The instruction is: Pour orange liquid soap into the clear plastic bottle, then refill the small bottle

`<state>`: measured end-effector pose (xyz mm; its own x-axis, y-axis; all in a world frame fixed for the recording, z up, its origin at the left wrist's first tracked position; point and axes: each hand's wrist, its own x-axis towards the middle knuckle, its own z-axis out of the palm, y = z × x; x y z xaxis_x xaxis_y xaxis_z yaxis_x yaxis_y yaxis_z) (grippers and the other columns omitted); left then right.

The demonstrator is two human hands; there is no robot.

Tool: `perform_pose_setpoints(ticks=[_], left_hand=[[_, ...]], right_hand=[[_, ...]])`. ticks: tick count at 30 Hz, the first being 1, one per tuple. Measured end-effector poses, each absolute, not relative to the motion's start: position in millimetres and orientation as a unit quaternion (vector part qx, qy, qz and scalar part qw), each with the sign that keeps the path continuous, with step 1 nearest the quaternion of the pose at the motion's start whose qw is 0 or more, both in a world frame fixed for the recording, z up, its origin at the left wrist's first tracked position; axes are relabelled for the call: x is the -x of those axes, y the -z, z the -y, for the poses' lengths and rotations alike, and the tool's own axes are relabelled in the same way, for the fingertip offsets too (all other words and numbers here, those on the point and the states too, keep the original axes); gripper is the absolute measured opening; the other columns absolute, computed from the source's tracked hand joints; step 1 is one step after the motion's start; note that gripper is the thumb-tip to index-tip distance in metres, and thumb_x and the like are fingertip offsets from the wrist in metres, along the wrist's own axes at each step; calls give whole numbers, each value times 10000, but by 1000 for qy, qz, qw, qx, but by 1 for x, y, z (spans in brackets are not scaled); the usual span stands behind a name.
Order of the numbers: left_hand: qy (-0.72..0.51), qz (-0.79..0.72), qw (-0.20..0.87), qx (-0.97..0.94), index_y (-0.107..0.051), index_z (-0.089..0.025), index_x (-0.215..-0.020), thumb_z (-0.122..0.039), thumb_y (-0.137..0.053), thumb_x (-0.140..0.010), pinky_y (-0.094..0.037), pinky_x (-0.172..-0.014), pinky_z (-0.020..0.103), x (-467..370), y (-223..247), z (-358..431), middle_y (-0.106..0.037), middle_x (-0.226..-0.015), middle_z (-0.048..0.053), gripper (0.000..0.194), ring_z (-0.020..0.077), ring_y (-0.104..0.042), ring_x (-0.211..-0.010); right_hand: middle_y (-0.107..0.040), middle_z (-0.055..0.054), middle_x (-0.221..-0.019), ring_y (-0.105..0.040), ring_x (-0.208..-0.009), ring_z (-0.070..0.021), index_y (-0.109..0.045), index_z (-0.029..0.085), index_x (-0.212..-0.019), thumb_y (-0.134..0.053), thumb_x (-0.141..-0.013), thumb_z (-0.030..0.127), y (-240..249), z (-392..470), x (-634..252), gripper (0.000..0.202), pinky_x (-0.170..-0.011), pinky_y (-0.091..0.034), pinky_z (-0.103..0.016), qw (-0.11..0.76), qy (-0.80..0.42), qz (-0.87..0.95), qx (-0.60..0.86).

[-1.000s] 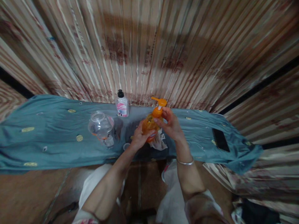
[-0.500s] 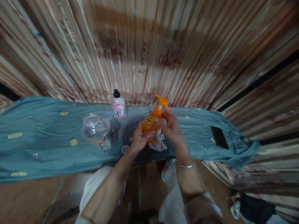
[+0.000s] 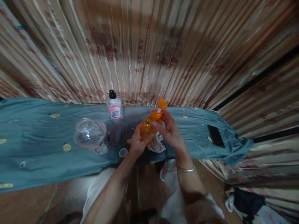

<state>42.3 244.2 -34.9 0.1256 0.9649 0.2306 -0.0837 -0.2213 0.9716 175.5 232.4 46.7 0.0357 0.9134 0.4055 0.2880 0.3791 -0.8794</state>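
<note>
An orange pump bottle [image 3: 145, 128] with amber liquid is tilted in front of me, its top leaning to the right. My left hand [image 3: 137, 142] wraps round the lower body of the bottle. Up at the neck, my right hand [image 3: 170, 128] has its thumb and fingers closed about the orange pump collar [image 3: 156, 115]. The pump head [image 3: 162, 103] stands raised on a pale stem, its nozzle pointing away from me. Behind and below the bottle lies a crumpled white tissue or cloth [image 3: 157, 145], partly hidden by my hands.
A clear wide-mouthed jar [image 3: 90, 133] and a clear bottle with black cap [image 3: 115, 106] stand on the left. A small clear cup or lid [image 3: 123, 152] lies near the front edge. A black phone [image 3: 216, 136] rests on the teal cloth [image 3: 46, 149]; a curtain [image 3: 130, 49] hangs behind.
The pump head has turned, its nozzle swinging from pointing left to pointing away from me. Both hands keep their hold on the bottle. The view has shifted slightly.
</note>
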Motion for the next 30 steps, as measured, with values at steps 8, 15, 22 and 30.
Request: perform_pose_setpoints(ticks=[8, 15, 22, 30], left_hand=[[-537, -378, 485, -577, -476, -187, -1166, -356, -721, -702, -493, -877, 348, -40, 39, -244, -641, -1074, 63, 551, 197, -625, -967], [-548, -368, 505, -556, -464, -191, -1184, -351, -707, -719, -493, -878, 343, -40, 38, -244, -638, -1073, 59, 548, 195, -625, -969], [-545, -370, 511, -552, -472, -192, -1186, -324, -717, -712, -488, -909, 359, -40, 40, -244, -631, -1092, 61, 549, 202, -619, -991], [-544, -375, 513, -548, -483, -186, -1161, -332, -728, -693, -485, -904, 361, -40, 37, -243, -635, -1090, 63, 548, 205, -622, -985]], right_hand=[[-638, -17, -988, -609, -926, -177, -531, 249, -1007, -688, -734, 412, -45, -235, -172, 355, -867, -490, -354, 576, -306, 596, 468], [-574, -45, -1280, -503, -1209, -218, -503, 273, -1258, -586, -814, 451, -44, -233, -175, 486, -1048, -374, -410, 522, -324, 643, 458], [-610, -37, -1236, -543, -1155, -210, -528, 267, -1248, -521, -861, 434, -51, -228, -183, 422, -1014, -419, -400, 504, -324, 659, 455], [-643, -33, -1097, -606, -1037, -182, -564, 248, -966, -650, -774, 397, -52, -229, -181, 257, -953, -476, -368, 568, -386, 588, 428]])
